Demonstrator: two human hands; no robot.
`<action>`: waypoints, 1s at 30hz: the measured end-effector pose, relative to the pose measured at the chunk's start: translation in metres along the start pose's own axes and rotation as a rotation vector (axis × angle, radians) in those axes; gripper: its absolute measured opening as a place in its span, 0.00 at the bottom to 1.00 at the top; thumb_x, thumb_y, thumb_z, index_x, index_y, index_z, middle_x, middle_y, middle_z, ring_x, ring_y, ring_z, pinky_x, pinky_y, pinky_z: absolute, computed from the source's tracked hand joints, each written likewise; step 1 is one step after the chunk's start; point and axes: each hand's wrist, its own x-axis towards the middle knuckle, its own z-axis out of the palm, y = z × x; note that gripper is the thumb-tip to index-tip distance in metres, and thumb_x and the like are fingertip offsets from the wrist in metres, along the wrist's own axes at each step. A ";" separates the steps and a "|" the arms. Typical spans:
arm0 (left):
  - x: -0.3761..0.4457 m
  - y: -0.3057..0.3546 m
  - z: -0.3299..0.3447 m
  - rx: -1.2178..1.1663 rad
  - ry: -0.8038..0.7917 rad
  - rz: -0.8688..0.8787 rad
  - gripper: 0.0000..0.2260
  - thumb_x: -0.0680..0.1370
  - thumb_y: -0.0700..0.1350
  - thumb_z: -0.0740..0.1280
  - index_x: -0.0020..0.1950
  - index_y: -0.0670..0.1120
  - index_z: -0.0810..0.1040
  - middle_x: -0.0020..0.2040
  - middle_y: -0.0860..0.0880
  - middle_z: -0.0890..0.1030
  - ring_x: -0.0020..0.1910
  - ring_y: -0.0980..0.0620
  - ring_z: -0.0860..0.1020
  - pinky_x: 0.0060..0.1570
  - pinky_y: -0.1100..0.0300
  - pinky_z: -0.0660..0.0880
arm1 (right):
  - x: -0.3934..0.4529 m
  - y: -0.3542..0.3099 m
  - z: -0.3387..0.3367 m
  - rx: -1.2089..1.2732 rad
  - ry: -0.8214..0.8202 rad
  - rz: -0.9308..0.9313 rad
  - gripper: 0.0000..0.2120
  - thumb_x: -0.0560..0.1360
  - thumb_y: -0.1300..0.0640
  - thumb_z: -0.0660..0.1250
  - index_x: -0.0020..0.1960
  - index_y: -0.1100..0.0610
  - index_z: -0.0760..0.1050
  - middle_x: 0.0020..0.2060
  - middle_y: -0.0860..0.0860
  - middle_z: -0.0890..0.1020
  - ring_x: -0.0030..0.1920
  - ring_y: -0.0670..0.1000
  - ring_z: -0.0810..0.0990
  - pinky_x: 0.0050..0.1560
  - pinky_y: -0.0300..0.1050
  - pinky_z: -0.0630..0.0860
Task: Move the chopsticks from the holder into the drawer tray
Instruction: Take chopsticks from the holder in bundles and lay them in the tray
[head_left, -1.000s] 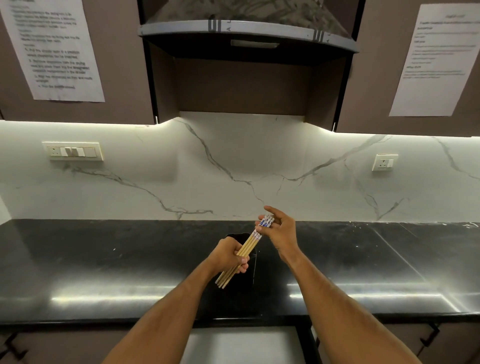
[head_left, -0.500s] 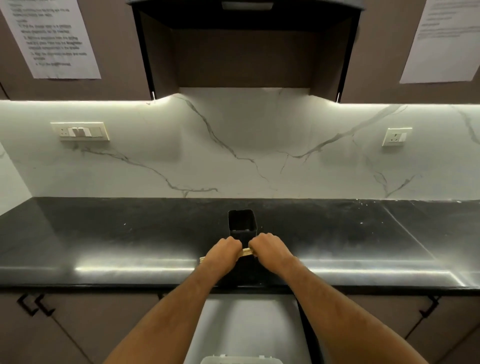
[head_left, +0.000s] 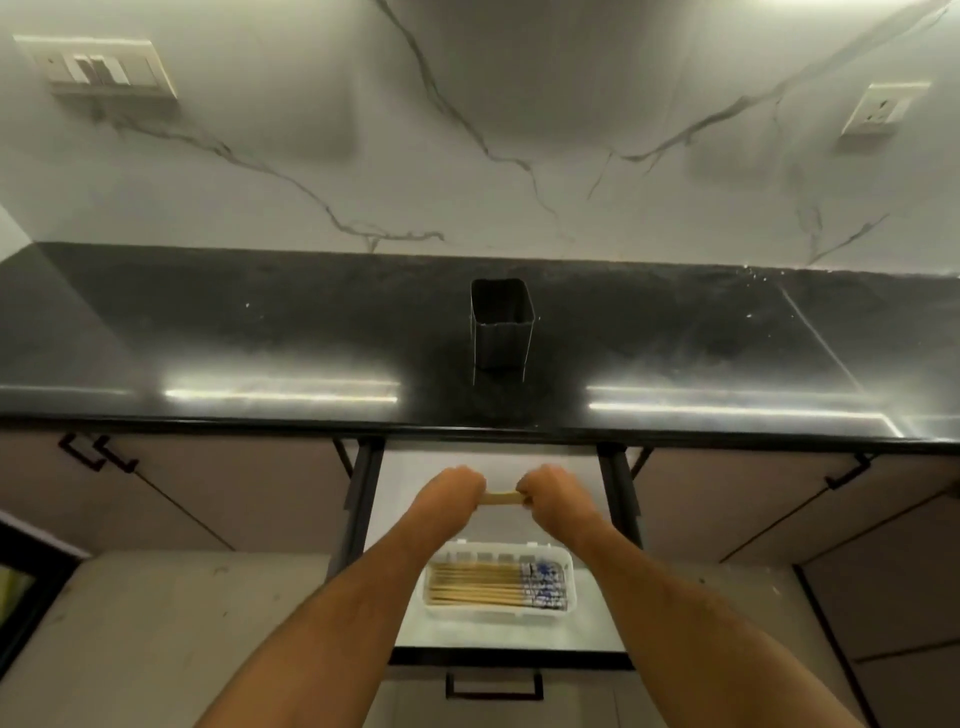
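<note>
Above one tray (head_left: 498, 616), two hands (head_left: 501, 493).

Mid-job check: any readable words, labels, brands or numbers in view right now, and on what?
None can be read.
Chopsticks in the tray: blue and white print on the right ends, too blurred to tell whether it is lettering.
Switch plate and wall socket: no readable marking.
Holder: plain, no label showing.
</note>
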 end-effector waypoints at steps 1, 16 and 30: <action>-0.005 -0.002 0.015 -0.016 -0.020 -0.004 0.04 0.80 0.42 0.68 0.51 0.46 0.81 0.46 0.46 0.82 0.45 0.47 0.82 0.50 0.54 0.82 | -0.004 0.000 0.016 0.017 -0.023 0.008 0.06 0.77 0.60 0.68 0.44 0.54 0.83 0.36 0.51 0.82 0.38 0.51 0.81 0.44 0.45 0.82; -0.013 -0.013 0.157 -0.322 -0.165 -0.231 0.10 0.79 0.47 0.63 0.59 0.46 0.75 0.53 0.42 0.81 0.50 0.45 0.81 0.53 0.52 0.80 | -0.021 0.013 0.148 -0.059 -0.189 -0.009 0.13 0.74 0.53 0.75 0.58 0.51 0.83 0.52 0.53 0.83 0.48 0.54 0.84 0.53 0.45 0.80; -0.009 -0.016 0.193 -0.666 0.004 -0.263 0.15 0.80 0.36 0.67 0.67 0.43 0.76 0.64 0.44 0.79 0.62 0.46 0.78 0.64 0.55 0.76 | -0.018 0.022 0.183 -0.111 -0.118 -0.021 0.11 0.75 0.53 0.76 0.56 0.54 0.84 0.50 0.52 0.85 0.46 0.51 0.84 0.54 0.45 0.83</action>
